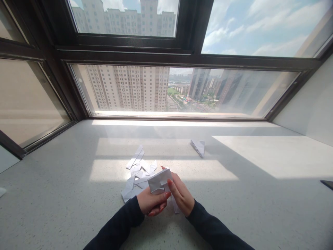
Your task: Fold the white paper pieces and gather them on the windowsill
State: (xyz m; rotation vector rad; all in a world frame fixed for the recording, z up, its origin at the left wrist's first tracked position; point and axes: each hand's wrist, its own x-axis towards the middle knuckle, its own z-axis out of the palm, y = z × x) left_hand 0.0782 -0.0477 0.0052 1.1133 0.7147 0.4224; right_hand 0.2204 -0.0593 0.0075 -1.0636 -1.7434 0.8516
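Note:
Between my two hands is a folded white paper piece (159,180), tilted and raised a little above the sill. My left hand (153,201) grips its lower edge, with the thumb laid along the front. On the other side my right hand (182,195) pinches the right edge, thumb on the near face and fingers behind. Another white paper part (175,205) hangs or lies just under my right hand; whether it joins the held piece I cannot tell. A loose pile of folded white papers (132,185) lies to the left, partly hidden behind my left hand.
A folded paper triangle (198,147) lies apart on the speckled white sill (234,208), toward the window. Dark window frames (179,119) bound the sill at the back. A dark flat object (327,184) shows at the right edge, a white object (2,191) at the left.

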